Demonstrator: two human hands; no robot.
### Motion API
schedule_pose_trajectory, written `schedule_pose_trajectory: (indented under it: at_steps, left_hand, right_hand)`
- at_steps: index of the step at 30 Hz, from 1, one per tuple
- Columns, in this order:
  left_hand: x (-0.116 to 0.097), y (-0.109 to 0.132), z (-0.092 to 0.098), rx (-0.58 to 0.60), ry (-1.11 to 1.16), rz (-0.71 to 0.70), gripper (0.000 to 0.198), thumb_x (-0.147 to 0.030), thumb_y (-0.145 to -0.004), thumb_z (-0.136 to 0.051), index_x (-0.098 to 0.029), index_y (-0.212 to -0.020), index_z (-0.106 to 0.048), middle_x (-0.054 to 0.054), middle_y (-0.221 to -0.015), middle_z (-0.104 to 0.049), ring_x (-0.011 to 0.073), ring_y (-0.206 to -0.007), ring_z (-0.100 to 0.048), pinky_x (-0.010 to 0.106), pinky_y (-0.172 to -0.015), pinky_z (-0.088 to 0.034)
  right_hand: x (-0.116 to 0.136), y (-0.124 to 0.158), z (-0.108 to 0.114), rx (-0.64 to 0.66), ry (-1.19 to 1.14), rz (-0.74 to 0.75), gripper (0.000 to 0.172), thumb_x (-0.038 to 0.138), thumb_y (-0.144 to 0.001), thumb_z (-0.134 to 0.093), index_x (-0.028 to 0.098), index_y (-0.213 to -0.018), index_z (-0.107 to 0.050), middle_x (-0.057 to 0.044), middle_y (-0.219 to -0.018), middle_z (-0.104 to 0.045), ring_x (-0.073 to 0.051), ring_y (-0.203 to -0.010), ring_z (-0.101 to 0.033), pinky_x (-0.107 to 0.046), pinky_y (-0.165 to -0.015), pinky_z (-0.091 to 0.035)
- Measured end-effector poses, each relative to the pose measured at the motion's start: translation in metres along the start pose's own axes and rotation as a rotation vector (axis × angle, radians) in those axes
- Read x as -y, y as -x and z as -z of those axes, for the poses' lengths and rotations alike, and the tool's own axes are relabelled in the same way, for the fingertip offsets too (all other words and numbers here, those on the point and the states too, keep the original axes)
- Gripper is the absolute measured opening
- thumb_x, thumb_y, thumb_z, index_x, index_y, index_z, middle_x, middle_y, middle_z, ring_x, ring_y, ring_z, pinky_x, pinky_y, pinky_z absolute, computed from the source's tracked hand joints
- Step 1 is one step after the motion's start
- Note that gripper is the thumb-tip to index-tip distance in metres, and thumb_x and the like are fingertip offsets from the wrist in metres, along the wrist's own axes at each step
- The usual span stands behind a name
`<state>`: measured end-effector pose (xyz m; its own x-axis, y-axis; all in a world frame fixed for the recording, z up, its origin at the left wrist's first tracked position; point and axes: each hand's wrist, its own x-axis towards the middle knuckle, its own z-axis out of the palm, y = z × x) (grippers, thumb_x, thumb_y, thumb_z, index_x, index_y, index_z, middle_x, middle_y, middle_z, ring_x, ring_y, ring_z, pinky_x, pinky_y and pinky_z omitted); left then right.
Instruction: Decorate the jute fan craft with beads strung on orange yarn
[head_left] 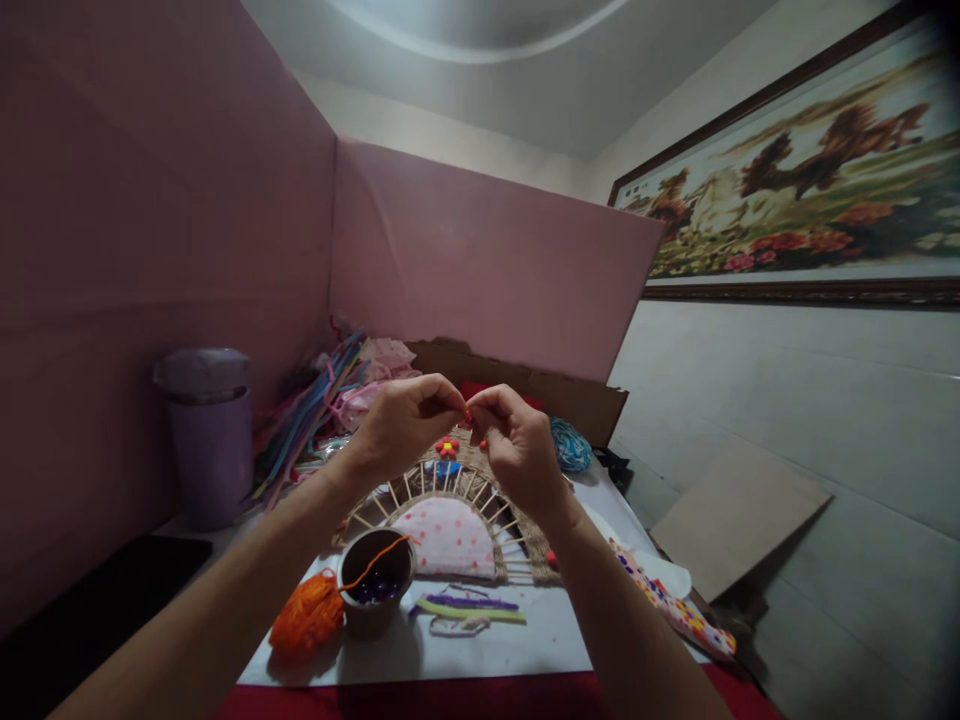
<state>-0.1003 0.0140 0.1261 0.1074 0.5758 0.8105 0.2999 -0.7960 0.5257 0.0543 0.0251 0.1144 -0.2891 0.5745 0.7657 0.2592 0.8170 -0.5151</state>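
2 hands meet at chest height above the bench (525, 650), fingertips together. The left hand (409, 425) and the right hand (517, 450) each pinch, with thumb and forefinger, the same small red piece (467, 414), and the other fingers are curled in. It is held well clear of the bench, probably so it sits close to the eyes, since it is too tiny to handle lying flat. Only a bright red-orange speck shows between the fingertips. Its shape is hidden, and I cannot tell whether it is a bead, a knot or a thread end.

Directly below the hands lies a half-round woven frame (517, 545) with spoke-like sticks and a pink dotted cushion (448, 535) at its centre. A little red flower (448, 447) sits at its top edge.

Near the front of the bench, an orange yarn ball (307, 612) touches a brown cup (358, 560) of dark beads. 1 strand drapes over the cup's rim, and whether it reaches the hands is unclear. A few cut pipe-cleaner pieces (469, 607) lie just beside the cup.

Supplies stand further back, seemingly kept out of the working space: a bundle of coloured pipe cleaners (307, 420), a purple lidded container (206, 430) and a blue skein (570, 445).
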Motion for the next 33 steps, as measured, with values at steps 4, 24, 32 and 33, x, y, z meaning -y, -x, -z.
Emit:
schedule_pose_trajectory:
  at_steps: [4, 24, 32, 33]
  left_hand:
    - [-0.002, 0.001, -0.002, -0.016, 0.013, -0.052, 0.007, -0.008, -0.071, -0.062, -0.015, -0.070, -0.065, 0.000, -0.060, -0.064, 0.0092, -0.052, -0.056, 0.020, -0.047, -0.044]
    - [0.002, 0.004, -0.005, -0.042, 0.050, -0.098, 0.005, -0.013, -0.076, -0.063, -0.013, -0.073, -0.066, 0.002, -0.064, -0.063, 0.0102, -0.058, -0.055, 0.022, -0.054, -0.043]
    - [-0.001, 0.000, -0.002, -0.002, 0.106, 0.146, 0.009, -0.020, -0.072, -0.062, -0.012, -0.074, -0.062, 0.001, -0.063, -0.060, 0.0089, -0.054, -0.053, 0.020, -0.049, -0.042]
    - [-0.001, 0.000, -0.002, -0.027, 0.090, 0.161, 0.009, -0.021, -0.072, -0.063, -0.012, -0.073, -0.061, 0.000, -0.063, -0.060, 0.0084, -0.054, -0.052, 0.019, -0.048, -0.041]
  right_hand:
    - [0.000, -0.003, -0.002, 0.015, -0.277, -0.146, 0.012, 0.027, -0.084, -0.053, 0.018, -0.078, -0.058, 0.002, -0.059, -0.057, -0.008, -0.045, -0.046, -0.021, -0.042, -0.036]
    - [-0.006, -0.009, -0.002, 0.121, -0.718, -0.251, 0.023, 0.035, -0.074, -0.067, 0.019, -0.085, -0.055, 0.004, -0.055, -0.063, -0.006, -0.033, -0.047, -0.016, -0.028, -0.034]
    - [-0.010, -0.008, 0.000, -0.057, -0.306, -0.147, 0.010, 0.026, -0.082, -0.054, 0.018, -0.087, -0.058, -0.001, -0.072, -0.063, -0.011, -0.057, -0.057, -0.023, -0.050, -0.045]
    - [-0.008, -0.008, 0.001, -0.151, -0.185, -0.094, 0.009, 0.024, -0.083, -0.054, 0.018, -0.087, -0.059, -0.003, -0.079, -0.063, -0.013, -0.067, -0.058, -0.025, -0.058, -0.047]
